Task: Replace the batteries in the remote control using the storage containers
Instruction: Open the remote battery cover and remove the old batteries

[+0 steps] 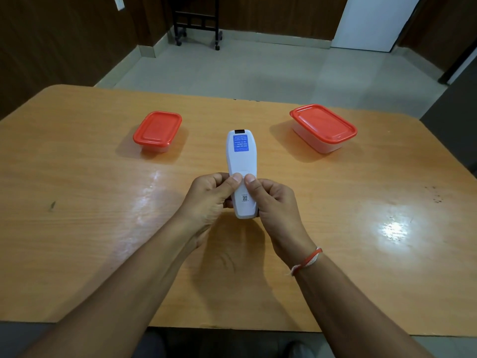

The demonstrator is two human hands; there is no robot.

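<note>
Glossy wooden table holds two clear rectangular tubs with red lids, left container and right container; contents unseen. At centre, left hand and right hand grasp a smooth white remote, back up, thumbs on its cover.

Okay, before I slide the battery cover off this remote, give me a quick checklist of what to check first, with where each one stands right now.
1. Remote turned back side up, sticker facing the camera: ok.
2. Both hands gripping its lower half, left hand and right hand: ok.
3. Both thumbs pressed on the battery cover: ok.
4. Cover closed, ready to slide: ok; which way it slides: cannot tell.
5. Left container and right container open to take or give batteries: not ok, both red lids are on.
6. Which container holds fresh batteries: cannot tell.
</note>
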